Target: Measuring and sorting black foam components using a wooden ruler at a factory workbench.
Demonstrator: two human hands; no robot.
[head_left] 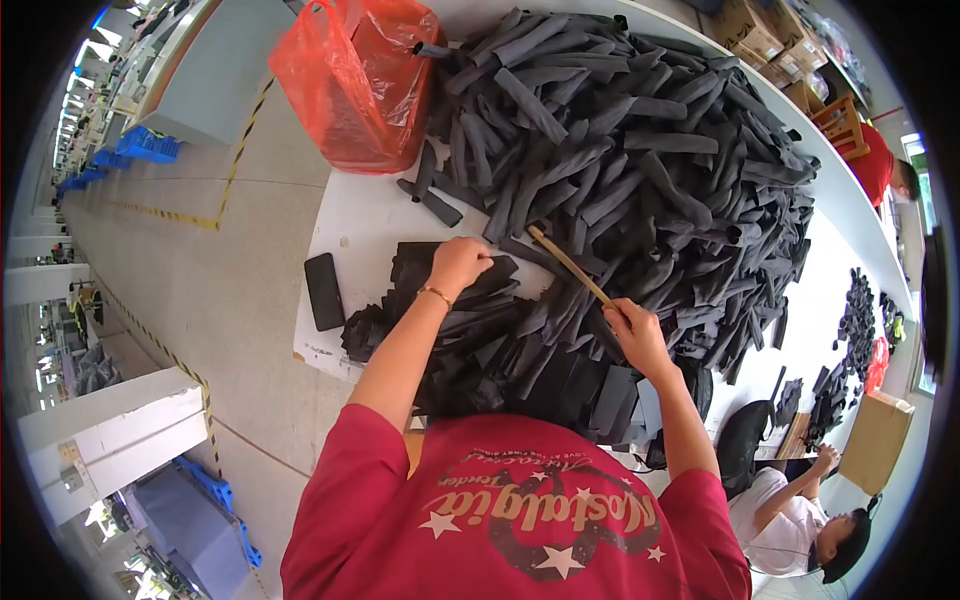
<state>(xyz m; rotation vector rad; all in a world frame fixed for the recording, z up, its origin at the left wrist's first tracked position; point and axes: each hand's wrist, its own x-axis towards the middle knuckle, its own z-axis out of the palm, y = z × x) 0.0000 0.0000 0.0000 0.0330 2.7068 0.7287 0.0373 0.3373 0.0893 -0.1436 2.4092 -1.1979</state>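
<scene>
My right hand (637, 332) is closed round the near end of a thin wooden stick (570, 262). The stick slants up and left over the black tubes. My left hand (462, 264) has its fingers curled together above flat black fabric pieces (470, 318); what they grip, if anything, is hidden. Beyond both hands rises a large heap of black fabric tubes (640, 130), lying in all directions. A few loose tubes (436, 200) rest apart from it, just past my left hand. More black pieces (570, 385) lie along the table edge against my body.
A black phone (323, 291) lies at the left on the white table (350, 215). A red plastic bag (355, 90) stands at the far left corner. At the right are a cardboard box (875, 440), small black parts (855, 320) and a seated person in white (790, 520). Another person in red (875, 165) sits far right.
</scene>
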